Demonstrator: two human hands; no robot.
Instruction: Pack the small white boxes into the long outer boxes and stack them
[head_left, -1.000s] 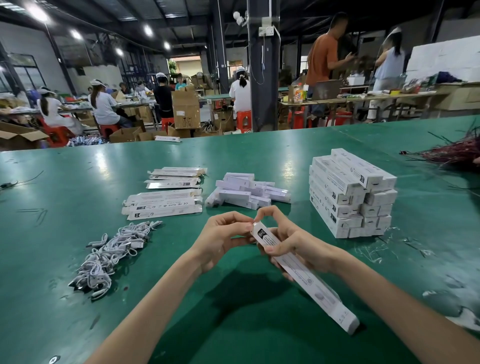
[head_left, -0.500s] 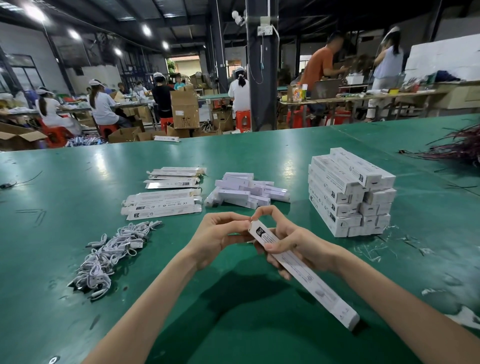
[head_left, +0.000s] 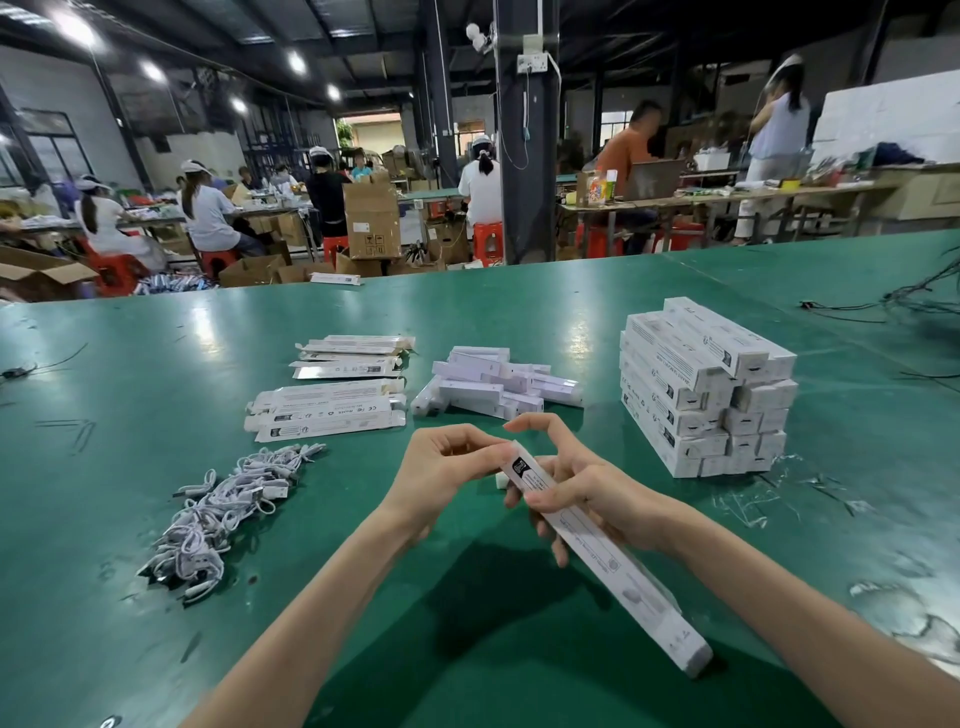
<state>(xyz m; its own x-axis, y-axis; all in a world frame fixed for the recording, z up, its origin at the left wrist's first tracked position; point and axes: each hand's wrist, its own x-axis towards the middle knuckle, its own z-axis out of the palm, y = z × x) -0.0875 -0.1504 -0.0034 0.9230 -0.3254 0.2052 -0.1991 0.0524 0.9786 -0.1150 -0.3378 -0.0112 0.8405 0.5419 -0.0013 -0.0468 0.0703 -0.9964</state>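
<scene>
1. the long outer box (head_left: 623, 578) lies slanted across the lower centre of the frame. its upper end, which has a dark printed label, points toward the middle and its lower end toward the lower right. whether that lower end touches the desk (head_left: 156, 364) cannot be told.
2. the right grip (head_left: 602, 493) is closed round the upper part of this box, fingers curled under it and thumb over its printed face, with the forefinger arched above the end.
3. the left grip (head_left: 447, 473) is curled too, its fingertips pinching at the box's upper end from the left.
4. a small white bit (head_left: 501, 479) pokes out just below that end, between the two grips. whether it is a flap or a small box cannot be told.
5. above the grips, at centre frame, a loose pile of small white boxes (head_left: 493, 384) lies on the green desk.
6. right of centre stands a stack of packed long boxes (head_left: 701, 384), laid in crossing layers.
7. left of the pile are flat outer boxes (head_left: 327, 410) in a bundle, and a second bundle (head_left: 353, 356) sits just behind them.
8. in the lower left a heap of white cables (head_left: 223, 514) is spread on the desk.
9. thin dark wires (head_left: 924, 296) trail at the right edge.
10. across the top of the frame is a workshop. people sit at tables on red stools (head_left: 488, 239), a tall cardboard carton (head_left: 371, 221) stands at upper centre, and a dark pillar (head_left: 524, 130) rises beside it.
</scene>
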